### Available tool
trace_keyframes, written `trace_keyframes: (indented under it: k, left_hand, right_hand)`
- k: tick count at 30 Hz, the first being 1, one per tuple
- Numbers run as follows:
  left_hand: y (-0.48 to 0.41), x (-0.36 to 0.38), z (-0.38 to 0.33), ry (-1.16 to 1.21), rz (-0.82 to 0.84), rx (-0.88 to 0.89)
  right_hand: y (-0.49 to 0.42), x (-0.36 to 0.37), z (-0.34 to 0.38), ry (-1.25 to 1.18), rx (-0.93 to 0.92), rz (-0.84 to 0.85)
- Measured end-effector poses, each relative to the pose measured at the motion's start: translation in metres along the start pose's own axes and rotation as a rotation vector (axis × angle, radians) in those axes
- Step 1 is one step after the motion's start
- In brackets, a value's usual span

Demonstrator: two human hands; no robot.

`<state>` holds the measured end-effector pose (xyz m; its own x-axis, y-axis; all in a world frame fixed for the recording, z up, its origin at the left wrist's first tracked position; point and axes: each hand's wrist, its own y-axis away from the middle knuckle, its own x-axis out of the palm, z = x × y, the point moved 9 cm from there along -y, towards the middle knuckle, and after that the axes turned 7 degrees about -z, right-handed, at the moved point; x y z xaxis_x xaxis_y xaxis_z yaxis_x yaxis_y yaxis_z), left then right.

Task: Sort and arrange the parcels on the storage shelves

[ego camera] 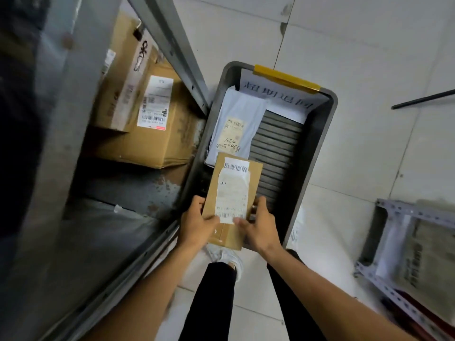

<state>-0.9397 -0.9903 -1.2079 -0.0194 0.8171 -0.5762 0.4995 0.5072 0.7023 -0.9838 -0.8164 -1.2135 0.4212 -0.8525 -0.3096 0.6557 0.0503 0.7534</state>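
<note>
Gripping a box (231,200), left hand (197,226) and right hand (258,226) hold it above the bin's (317,148) near end.

small brown parcel (232,193), white label up, held by left hand (197,222) and right hand (258,225) | grey mailer (234,126) flat in bin (318,134) | labelled carton (170,141) against taller carton (120,82) on shelf (138,188)

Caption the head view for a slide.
Left hand and right hand hold a labelled cardboard parcel above a grey crate holding a white poly mailer, beside shelved cartons.
</note>
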Motion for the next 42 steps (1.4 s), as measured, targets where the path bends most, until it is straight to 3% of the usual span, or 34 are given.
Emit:
trace_keyframes:
  k: [7,17,23,42]
  left_hand:
    - [-0.067,0.012,0.027,-0.197,-0.091,-0.006]
    - [-0.099,0.042,0.058,-0.570,-0.077,-0.036]
    - [-0.110,0.053,0.065,-0.591,-0.070,-0.095]
    - [-0.086,0.050,0.058,-0.482,-0.049,-0.008]
  right_hand:
    - [-0.054,0.050,-0.032,0.008,0.022,-0.026]
    - [-0.098,0.107,-0.082,0.033,0.085,-0.001]
    - [-0.115,0.122,-0.089,0.032,0.101,0.027]
    - [-0.086,0.101,-0.093,0.037,0.139,-0.092]
